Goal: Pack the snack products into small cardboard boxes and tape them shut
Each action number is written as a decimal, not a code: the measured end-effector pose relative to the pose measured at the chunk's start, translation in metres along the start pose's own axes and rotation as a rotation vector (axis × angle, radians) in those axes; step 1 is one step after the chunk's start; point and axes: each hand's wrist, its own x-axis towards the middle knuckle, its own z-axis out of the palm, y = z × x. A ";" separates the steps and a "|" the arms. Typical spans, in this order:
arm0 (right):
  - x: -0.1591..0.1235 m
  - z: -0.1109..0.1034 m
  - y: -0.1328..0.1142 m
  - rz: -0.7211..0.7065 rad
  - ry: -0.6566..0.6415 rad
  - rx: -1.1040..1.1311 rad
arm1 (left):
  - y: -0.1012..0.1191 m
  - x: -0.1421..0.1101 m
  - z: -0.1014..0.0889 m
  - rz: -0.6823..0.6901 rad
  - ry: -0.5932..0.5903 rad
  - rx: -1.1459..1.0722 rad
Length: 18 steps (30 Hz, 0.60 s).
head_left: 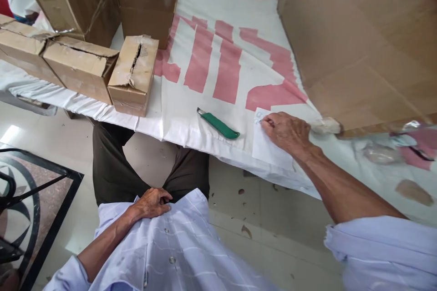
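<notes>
- Left hand (152, 202): relaxed on the lap, fingers loosely bent, gripping nothing visible.
- Paper (269, 145): at the table's (184, 120) front edge, under the right hand (288, 131), whose fingers are curled; cannot tell whether they pinch it.
- Green knife (220, 125): left of the paper.

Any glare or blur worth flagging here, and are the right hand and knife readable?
Head view: bright glare on the floor at the left edge; head view: the big box at right looks soft, items past it smeared; head view: right hand and knife fairly clear, marks on the paper unreadable.
</notes>
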 end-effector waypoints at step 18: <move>-0.118 -0.019 -0.025 -0.001 0.042 0.351 | 0.020 0.004 -0.004 0.133 -0.045 0.152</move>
